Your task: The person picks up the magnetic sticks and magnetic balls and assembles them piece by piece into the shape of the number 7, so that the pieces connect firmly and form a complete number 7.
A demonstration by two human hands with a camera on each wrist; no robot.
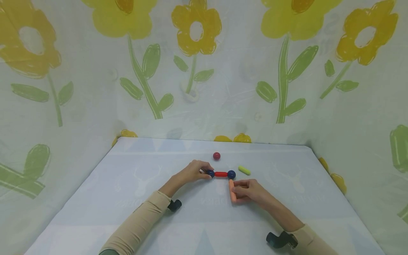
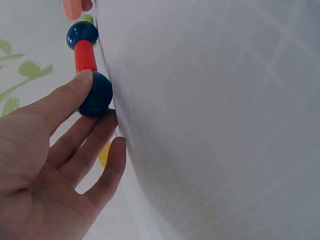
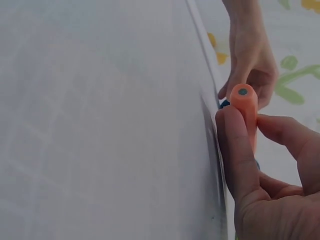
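Observation:
My left hand (image 1: 195, 171) pinches a dark blue ball (image 2: 96, 95) between thumb and fingers. A short red rod (image 1: 221, 174) joins this ball to a second dark blue ball (image 1: 231, 174) on its right, forming a straight piece on the table. In my right hand (image 1: 250, 190) an orange rod (image 1: 232, 191) is pinched between thumb and fingers. Its far end is right at the underside of the right blue ball in the head view. The right wrist view shows a dark round spot in the rod's near end (image 3: 243, 92).
A red ball (image 1: 216, 156) lies behind the joined piece, toward the table's back edge. To the right of it lies a yellow-green rod (image 1: 244, 170). The pale patterned table (image 1: 134, 212) is enclosed by a flower-printed cloth (image 1: 223, 92) at the back and sides.

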